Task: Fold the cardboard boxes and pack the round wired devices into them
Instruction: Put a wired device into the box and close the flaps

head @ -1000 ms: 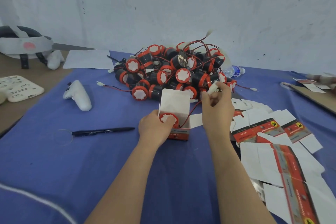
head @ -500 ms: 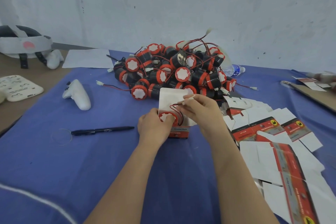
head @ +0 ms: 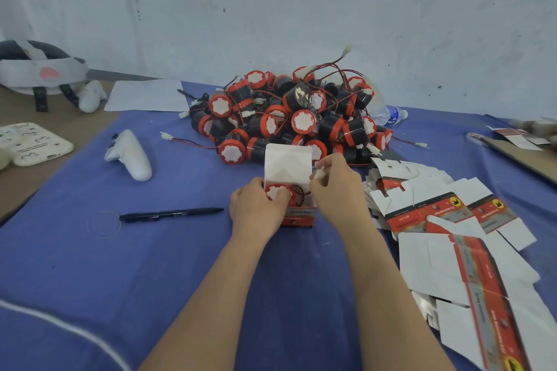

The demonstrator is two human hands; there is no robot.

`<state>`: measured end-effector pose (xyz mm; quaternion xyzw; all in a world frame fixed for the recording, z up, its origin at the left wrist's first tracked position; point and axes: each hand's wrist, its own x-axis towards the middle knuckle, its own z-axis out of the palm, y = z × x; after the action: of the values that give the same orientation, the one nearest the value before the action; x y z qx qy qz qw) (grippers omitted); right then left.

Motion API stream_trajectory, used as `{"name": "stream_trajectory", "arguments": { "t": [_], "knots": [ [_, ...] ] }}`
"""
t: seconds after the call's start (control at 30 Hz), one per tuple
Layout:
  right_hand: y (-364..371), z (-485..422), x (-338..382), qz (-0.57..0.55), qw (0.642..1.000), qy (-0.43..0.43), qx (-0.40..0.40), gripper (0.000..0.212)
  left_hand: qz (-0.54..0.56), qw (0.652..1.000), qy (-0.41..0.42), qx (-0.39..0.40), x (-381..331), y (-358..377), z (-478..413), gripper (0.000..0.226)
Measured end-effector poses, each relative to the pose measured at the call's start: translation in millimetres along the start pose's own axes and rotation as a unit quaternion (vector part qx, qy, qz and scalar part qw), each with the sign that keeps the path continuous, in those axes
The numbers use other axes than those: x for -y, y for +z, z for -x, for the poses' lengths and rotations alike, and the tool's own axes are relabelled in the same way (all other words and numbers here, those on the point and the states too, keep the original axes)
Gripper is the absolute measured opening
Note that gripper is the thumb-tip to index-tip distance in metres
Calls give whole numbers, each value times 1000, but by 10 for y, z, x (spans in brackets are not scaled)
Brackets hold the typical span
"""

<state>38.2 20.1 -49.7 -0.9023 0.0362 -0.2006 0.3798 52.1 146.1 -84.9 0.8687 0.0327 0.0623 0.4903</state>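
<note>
Cardboard, white inside and printed red outside, made up the one folded box (head: 297,215) I saw near the middle of the blue cloth (head: 120,265); its plain lid flap stood upright on the far side, and the top was open. One round device (head: 275,192) sat inside it, a red ring around a white scalloped face, with its thin wire (head: 300,190) looped beside it in the box. My view showed the left hand (head: 256,208) curled around the box's near-left corner, thumb on the device's rim; the right hand (head: 337,190) was narrow, pinching a small white plug (head: 320,173) at the box's right edge.

From the box, at twelve o'clock, lay a heaped pile (head: 295,120) of the same devices, black barrels with red collars and tangled red wires; there were dozens, too many and too overlapped for me to count. From three to five o'clock spread the flat box blanks (head: 452,220), thin, notched and overlapping; several, exact number unclear. At nine o'clock lay one slim black pen (head: 171,214); at ten o'clock, one smooth white controller (head: 129,155); at one o'clock, beyond the pile, one clear plastic bottle (head: 388,114) on its side.
</note>
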Motion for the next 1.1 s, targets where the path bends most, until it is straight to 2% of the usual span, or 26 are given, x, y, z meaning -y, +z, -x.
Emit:
{"name": "stream_trajectory", "arguments": {
  "t": [0.17, 0.33, 0.47, 0.57, 0.73, 0.93, 1.03, 1.1],
  "knots": [
    [-8, 6, 12, 13, 1000, -25, 5, 25, -9, 1000, 6, -3, 10, 9, 4, 26],
    [7, 13, 16, 37, 997, -48, 54, 28, -30, 999, 16, -11, 3, 45, 11, 46],
    [24, -4, -12, 41, 997, -42, 47, 25, -28, 999, 13, -23, 17, 59, 13, 45],
    [69, -19, -37, 90, 994, -50, 48, 18, -36, 999, 16, -26, 26, 71, 14, 44],
    [103, -30, -44, 155, 985, -36, 63, 24, -55, 998, 26, -26, 28, 81, 17, 38],
    [99, -18, -46, 149, 987, -23, 54, 18, -68, 997, 13, 20, -2, 45, -3, 41],
    [37, -28, -49, 95, 994, 3, 57, 21, -73, 997, 9, 19, -20, 44, 11, 47],
    [-4, -31, -47, 69, 996, 5, 64, 14, -74, 997, 2, 13, -26, 52, 27, 51]
  ]
}}
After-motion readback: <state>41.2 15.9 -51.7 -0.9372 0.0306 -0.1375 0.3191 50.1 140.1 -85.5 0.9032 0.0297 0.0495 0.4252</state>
